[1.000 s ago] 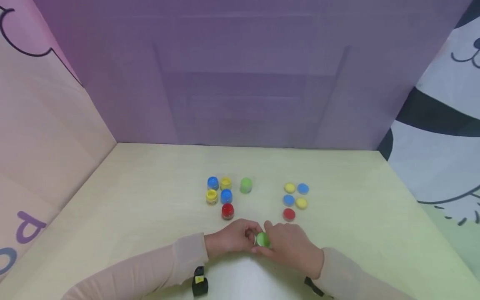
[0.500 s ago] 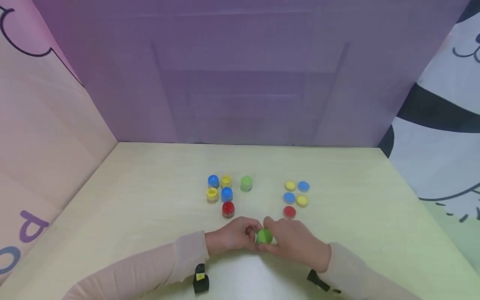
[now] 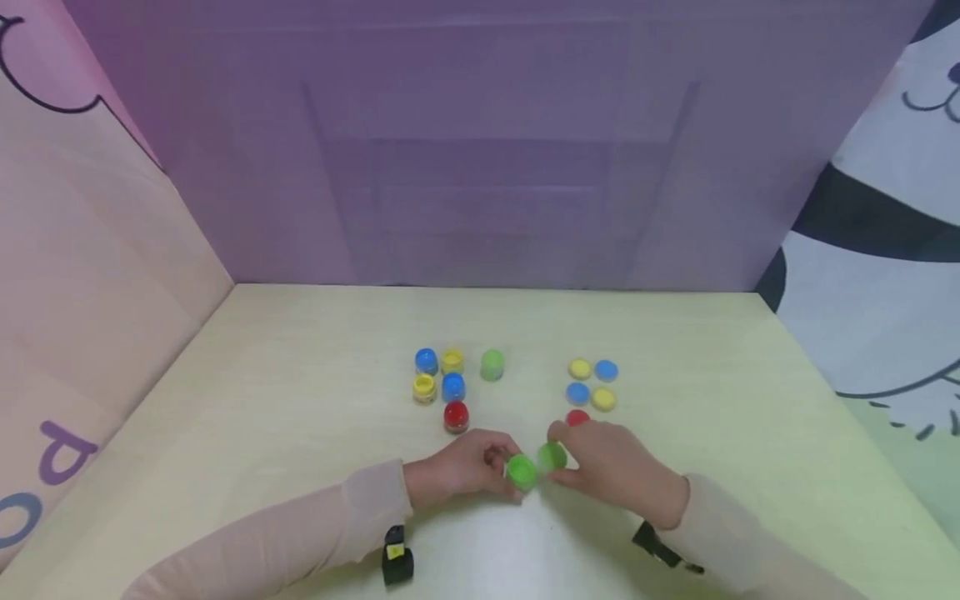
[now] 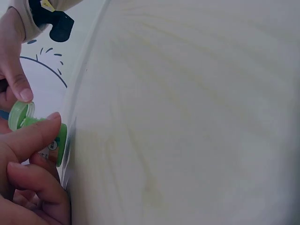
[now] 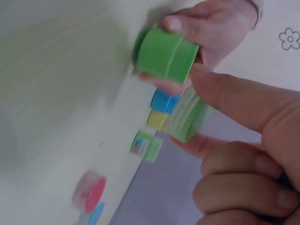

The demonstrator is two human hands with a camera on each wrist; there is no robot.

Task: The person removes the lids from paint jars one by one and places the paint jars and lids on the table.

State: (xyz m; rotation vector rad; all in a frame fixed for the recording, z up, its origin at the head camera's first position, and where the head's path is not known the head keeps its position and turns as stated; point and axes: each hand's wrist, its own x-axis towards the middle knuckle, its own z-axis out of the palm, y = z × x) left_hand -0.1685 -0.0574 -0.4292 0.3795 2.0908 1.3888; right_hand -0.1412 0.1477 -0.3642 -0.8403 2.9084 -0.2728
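Note:
My left hand (image 3: pixel 472 465) grips a small green jar (image 3: pixel 521 472) by its side near the front of the table, its top turned up toward the head camera. Just to the right, my right hand (image 3: pixel 618 467) pinches a round green lid (image 3: pixel 552 457) between thumb and finger. A narrow gap separates lid and jar in the head view. The right wrist view shows the ridged edge of the lid (image 5: pixel 185 117) beside the plain wall of the jar (image 5: pixel 166 55). A printed label shows on the jar (image 4: pixel 61 145) in the left wrist view, partly behind fingers.
Beyond my left hand stand a red jar (image 3: pixel 456 417), blue jars (image 3: pixel 453 387) and yellow jars (image 3: pixel 424 389), with another green jar (image 3: pixel 492 365) to their right. Yellow lids (image 3: pixel 603 399), blue lids (image 3: pixel 607 371) and a partly hidden red lid (image 3: pixel 577 417) lie beyond my right hand.
The green lid has come away from the jar and moved right with my right hand, which now overlaps the red lid. My left hand stays nearly in place with the jar.

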